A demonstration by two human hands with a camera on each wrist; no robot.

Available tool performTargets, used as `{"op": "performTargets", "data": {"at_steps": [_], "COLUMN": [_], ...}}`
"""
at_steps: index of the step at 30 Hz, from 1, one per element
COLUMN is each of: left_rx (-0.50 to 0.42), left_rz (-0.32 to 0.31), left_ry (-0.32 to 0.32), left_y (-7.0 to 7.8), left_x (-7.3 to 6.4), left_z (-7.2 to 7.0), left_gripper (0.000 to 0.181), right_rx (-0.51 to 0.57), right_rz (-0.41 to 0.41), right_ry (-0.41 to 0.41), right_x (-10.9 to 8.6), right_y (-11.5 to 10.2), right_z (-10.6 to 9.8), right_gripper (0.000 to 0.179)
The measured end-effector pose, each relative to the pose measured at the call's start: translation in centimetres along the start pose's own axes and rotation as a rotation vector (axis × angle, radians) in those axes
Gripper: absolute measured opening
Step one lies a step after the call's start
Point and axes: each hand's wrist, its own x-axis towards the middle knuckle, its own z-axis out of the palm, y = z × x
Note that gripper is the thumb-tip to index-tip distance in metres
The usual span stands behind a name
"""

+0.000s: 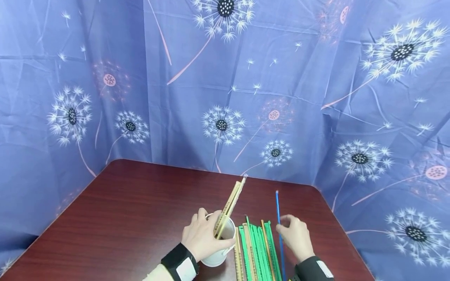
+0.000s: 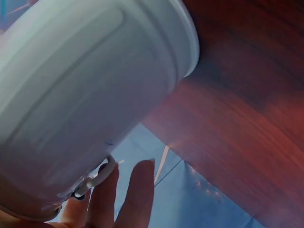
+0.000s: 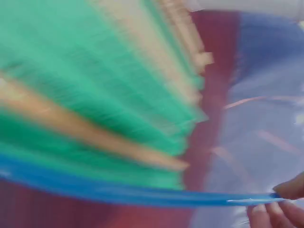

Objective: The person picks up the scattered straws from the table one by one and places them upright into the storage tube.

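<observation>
A white bucket-like cup [image 1: 217,259] with a small side loop stands on the table, and my left hand [image 1: 199,237] grips it around the rim. Its wall [image 2: 85,99] fills much of the left wrist view, fingers [image 2: 137,194] spread near the loop. Several pale tan sticks [image 1: 231,201] lean out of the cup. My right hand [image 1: 296,237] pinches a long thin blue stick [image 1: 277,207] between thumb and fingertips. Beside that stick lies a row of green sticks [image 1: 258,251] with tan sticks [image 1: 250,249] among them. In the right wrist view the row is blurred.
The dark red-brown table [image 1: 140,218] has a rounded far right corner. Blue cloth [image 1: 183,97] with dandelion prints hangs behind it and along both sides. The stick row lies between the cup and my right hand.
</observation>
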Motion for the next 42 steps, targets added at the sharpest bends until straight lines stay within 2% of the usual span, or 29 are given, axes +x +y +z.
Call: {"op": "performTargets", "data": {"at_steps": [6, 11, 14, 17, 23, 25, 27, 35, 38, 42], "left_rx": [-0.026, -0.060, -0.057, -0.050, -0.038, -0.037, -0.034, -0.008, -0.003, 0.008], "left_rz": [0.017, 0.023, 0.021, 0.015, 0.021, 0.024, 0.023, 0.001, 0.007, 0.011], "left_ry": [0.015, 0.005, 0.013, 0.022, 0.019, 0.021, 0.023, 0.029, 0.044, 0.069], "left_y": [-0.2, 0.0, 0.2, 0.4, 0.7, 0.8, 0.8, 0.4, 0.4, 0.4], "left_x": [-0.2, -0.5, -0.4, -0.3, 0.0, 0.1, 0.1, -0.3, -0.4, -0.4], "left_z": [0.1, 0.4, 0.5, 0.7, 1.0, 1.0, 0.9, 0.5, 0.6, 0.8], "left_gripper": [0.090, 0.086, 0.084, 0.083, 0.087, 0.088, 0.088, 0.089, 0.091, 0.091], "right_rx": [0.286, 0.619, 0.834, 0.986, 1.141, 1.145, 1.100, 0.828, 0.742, 0.680], "right_rz": [-0.137, -0.226, -0.253, -0.259, -0.284, -0.285, -0.279, -0.158, -0.145, -0.154], "right_ry": [0.191, 0.311, 0.348, 0.360, 0.450, 0.440, 0.403, 0.230, 0.171, 0.084], "right_x": [-1.1, -2.0, -2.1, -2.1, -2.0, -1.9, -1.8, -2.3, -2.7, -3.4], "right_y": [-5.2, -7.7, -8.6, -9.0, -8.8, -8.7, -8.6, -8.0, -7.6, -7.3], "right_z": [-0.9, -1.0, -1.2, -1.5, -2.5, -2.4, -1.8, 3.3, 4.9, 6.3], "right_gripper": [0.029, 0.024, 0.022, 0.019, 0.017, 0.017, 0.018, 0.028, 0.029, 0.033]}}
